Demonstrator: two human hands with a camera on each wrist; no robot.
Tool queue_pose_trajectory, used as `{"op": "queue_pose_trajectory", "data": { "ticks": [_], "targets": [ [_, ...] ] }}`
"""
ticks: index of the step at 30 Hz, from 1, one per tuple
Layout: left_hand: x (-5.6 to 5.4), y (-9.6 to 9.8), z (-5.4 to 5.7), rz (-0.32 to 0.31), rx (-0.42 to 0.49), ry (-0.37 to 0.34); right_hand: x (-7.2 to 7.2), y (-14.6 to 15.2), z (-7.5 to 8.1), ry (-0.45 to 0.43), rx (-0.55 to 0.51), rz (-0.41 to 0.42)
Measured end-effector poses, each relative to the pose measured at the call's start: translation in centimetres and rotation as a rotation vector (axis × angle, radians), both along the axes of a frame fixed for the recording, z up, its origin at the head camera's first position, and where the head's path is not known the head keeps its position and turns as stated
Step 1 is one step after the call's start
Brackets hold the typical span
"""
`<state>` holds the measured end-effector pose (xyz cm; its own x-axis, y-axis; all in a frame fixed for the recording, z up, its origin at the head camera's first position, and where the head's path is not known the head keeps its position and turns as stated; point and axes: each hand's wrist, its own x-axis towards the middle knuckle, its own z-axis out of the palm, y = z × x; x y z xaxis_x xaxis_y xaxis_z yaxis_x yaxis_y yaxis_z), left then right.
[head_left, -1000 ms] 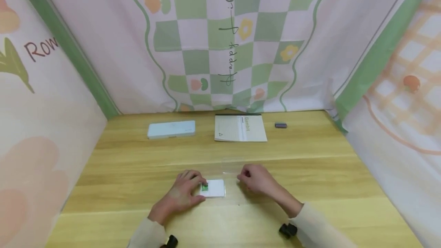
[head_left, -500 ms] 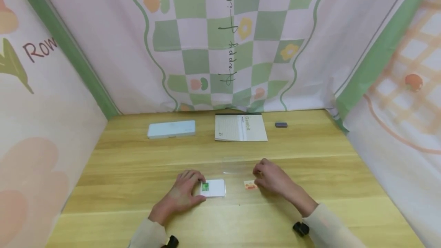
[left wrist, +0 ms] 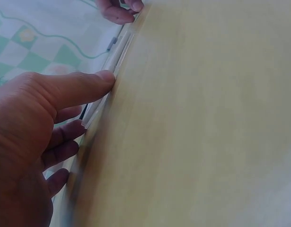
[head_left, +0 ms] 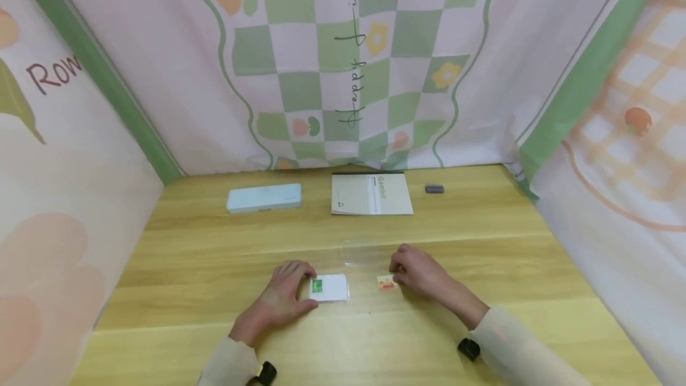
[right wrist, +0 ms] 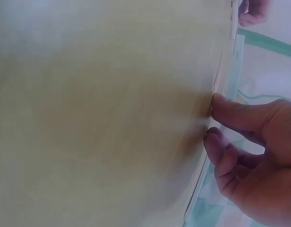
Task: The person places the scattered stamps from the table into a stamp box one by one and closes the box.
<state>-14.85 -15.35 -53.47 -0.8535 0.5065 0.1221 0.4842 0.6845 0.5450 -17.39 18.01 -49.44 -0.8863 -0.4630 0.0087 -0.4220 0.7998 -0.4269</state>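
Note:
A white card (head_left: 334, 288), with a small green picture (head_left: 317, 286) at its left side, lies flat on the table in the head view. My left hand (head_left: 285, 292) holds it between thumb and index finger at its left end. A clear rim shows around the card. To its right lies a small orange and cream picture piece (head_left: 385, 283), about stamp-sized. My right hand (head_left: 423, 271) pinches its right edge, with thumb and index fingertips low to the table; the fingers cover part of it. In the right wrist view, the right thumb (right wrist: 237, 112) rests at the table surface.
A clear plastic sheet (head_left: 360, 252) lies just behind the hands, hard to see. Along the back stand a pale blue pencil case (head_left: 264, 198), a notebook (head_left: 372, 194) and a small dark cylinder (head_left: 435, 189). Patterned curtains (head_left: 354, 76) border the table.
My right hand has moved to the right, and the orange picture piece has come into sight beside it. The left hand has stayed at the card, its index finger drawn slightly back.

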Motion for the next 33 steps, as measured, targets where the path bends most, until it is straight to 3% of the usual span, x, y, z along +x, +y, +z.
{"op": "queue_pose_trajectory", "data": {
  "ticks": [22, 33],
  "targets": [
    [0.05, -0.03, -0.3, 0.006, -0.009, 0.014, 0.82, 0.11, -0.56, 0.088, -0.042, 0.043],
    [0.07, 0.07, -0.27, 0.016, -0.019, 0.009, 0.23, 0.05, -0.74, 0.063, -0.051, 0.009]
  ]
}}
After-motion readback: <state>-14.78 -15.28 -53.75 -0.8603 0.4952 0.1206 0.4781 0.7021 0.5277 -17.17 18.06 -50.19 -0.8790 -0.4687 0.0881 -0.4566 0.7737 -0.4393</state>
